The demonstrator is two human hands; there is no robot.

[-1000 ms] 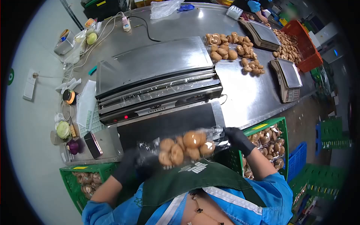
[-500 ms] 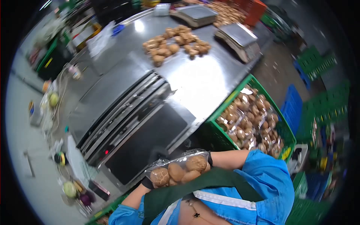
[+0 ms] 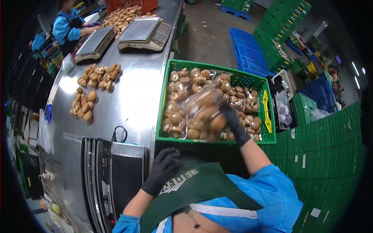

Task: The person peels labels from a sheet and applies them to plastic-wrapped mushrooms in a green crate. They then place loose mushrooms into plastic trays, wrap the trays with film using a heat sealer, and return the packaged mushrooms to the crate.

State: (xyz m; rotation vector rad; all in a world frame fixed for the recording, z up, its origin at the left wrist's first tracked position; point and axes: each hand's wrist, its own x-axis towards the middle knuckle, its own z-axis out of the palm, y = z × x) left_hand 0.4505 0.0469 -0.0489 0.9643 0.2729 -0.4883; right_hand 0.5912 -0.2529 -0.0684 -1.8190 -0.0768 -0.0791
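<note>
My right hand (image 3: 232,116), in a black glove, grips one side of a clear-wrapped pack of mushrooms (image 3: 206,112). Motion blurs the pack, which is over the green crate (image 3: 215,141); whether it touches the packs beneath cannot be made out. Wrapped packs of brown mushrooms (image 3: 176,120) fill the crate. Beside the crate's near left corner, in front of my apron, is my left hand (image 3: 165,165), also black-gloved. Its fingers are loosely bent and slightly apart, with nothing seen in them.
The steel table (image 3: 128,89) carries loose mushroom piles (image 3: 99,75), two scales (image 3: 142,33) and a wrapping machine (image 3: 112,178) with a dark plate. A co-worker (image 3: 68,25) stands at the far left. Green crates (image 3: 326,155) are stacked on the right, near a blue pallet (image 3: 248,50).
My view has turned right toward the crate. The mushroom pack, earlier near my body by the wrapping machine with both arms around it, is now over the crate in my right hand. My left hand is off it.
</note>
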